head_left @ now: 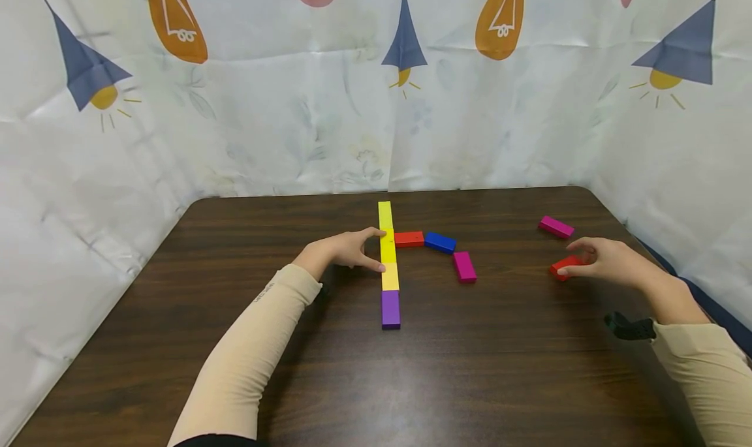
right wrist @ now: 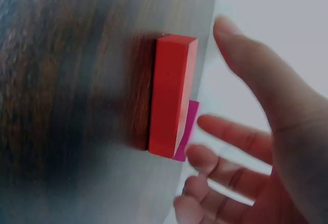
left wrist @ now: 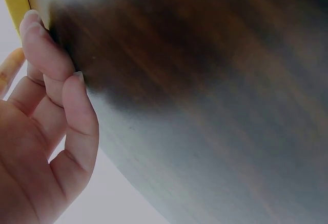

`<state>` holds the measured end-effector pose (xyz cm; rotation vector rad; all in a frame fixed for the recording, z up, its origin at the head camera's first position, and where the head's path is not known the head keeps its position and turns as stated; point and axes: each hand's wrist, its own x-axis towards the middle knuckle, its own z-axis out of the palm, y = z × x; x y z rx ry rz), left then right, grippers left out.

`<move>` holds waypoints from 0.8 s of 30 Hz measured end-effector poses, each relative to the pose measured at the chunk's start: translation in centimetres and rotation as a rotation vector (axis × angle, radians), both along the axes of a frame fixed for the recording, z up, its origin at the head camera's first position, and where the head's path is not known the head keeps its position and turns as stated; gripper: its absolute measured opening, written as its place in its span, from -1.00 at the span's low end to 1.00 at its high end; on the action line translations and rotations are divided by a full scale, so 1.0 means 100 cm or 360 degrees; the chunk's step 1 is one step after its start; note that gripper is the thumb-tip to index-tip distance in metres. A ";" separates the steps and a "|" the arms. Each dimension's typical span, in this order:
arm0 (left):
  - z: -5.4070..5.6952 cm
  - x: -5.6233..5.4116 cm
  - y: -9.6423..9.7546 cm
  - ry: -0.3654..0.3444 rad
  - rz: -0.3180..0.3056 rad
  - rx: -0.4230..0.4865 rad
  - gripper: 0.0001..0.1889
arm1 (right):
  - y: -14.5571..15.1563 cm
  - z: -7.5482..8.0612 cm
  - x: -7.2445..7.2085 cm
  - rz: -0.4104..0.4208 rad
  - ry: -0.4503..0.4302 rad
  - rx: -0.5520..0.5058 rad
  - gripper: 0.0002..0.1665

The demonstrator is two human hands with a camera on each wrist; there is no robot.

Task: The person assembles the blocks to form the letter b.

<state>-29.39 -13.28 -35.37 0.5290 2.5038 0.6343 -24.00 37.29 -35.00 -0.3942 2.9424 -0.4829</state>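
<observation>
In the head view, a straight row runs away from the person: a purple block (head_left: 390,308), a light yellow block (head_left: 390,278), a yellow block (head_left: 388,246) and a yellow-green block (head_left: 384,213). My left hand (head_left: 348,248) is at the row's left side, index fingertip by the yellow block, thumb tip by the light yellow one, both spread apart. A yellow edge shows beside its fingers in the left wrist view. Over a loose red block (head_left: 565,264) on the right is my right hand (head_left: 613,261). In the right wrist view, its thumb and fingers stand apart from the red block (right wrist: 168,96).
Branching right from the yellow block are a red block (head_left: 408,239), a blue block (head_left: 440,242) and a magenta block (head_left: 465,267), curving toward the person. Another magenta block (head_left: 555,227) lies beyond the right hand. A patterned curtain (head_left: 282,121) surrounds the dark wooden table (head_left: 205,271).
</observation>
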 end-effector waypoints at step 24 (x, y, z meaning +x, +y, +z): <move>0.001 0.000 -0.001 0.0031 -0.0037 -0.0016 -0.04 | -0.010 -0.006 0.002 0.0010 0.0016 0.0012 -0.14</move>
